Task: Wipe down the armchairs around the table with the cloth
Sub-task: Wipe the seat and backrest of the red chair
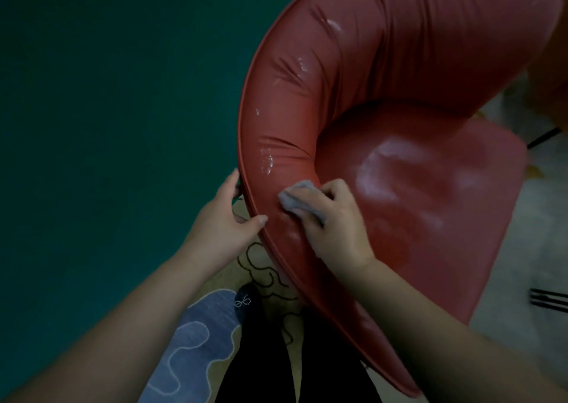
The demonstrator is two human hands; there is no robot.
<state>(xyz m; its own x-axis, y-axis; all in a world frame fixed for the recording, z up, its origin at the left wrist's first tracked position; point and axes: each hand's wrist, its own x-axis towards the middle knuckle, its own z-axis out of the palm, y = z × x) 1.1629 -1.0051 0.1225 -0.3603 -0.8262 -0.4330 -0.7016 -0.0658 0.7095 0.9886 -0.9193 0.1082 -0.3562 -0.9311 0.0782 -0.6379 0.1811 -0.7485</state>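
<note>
Where a patterned rug (203, 335) lies below, the left hand (226, 224) grips the piped rim of the red armchair (384, 74), and the right hand (335, 221) clutches a crumpled grey cloth (295, 198) against its glossy, creased inner back; beyond, the rounded seat shines.

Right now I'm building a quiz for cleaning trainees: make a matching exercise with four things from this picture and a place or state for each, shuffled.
Things:
1. small grey cloth
2. left hand
3. shiny red leather armchair
4. pale rug with dark squiggle lines

Places or states:
A. grips the chair's outer rim
B. lies on the floor beneath the chair
C. bunched under the right hand on the inner backrest
D. glossy patches on seat and backrest

Pairs: 1-C, 2-A, 3-D, 4-B
</note>
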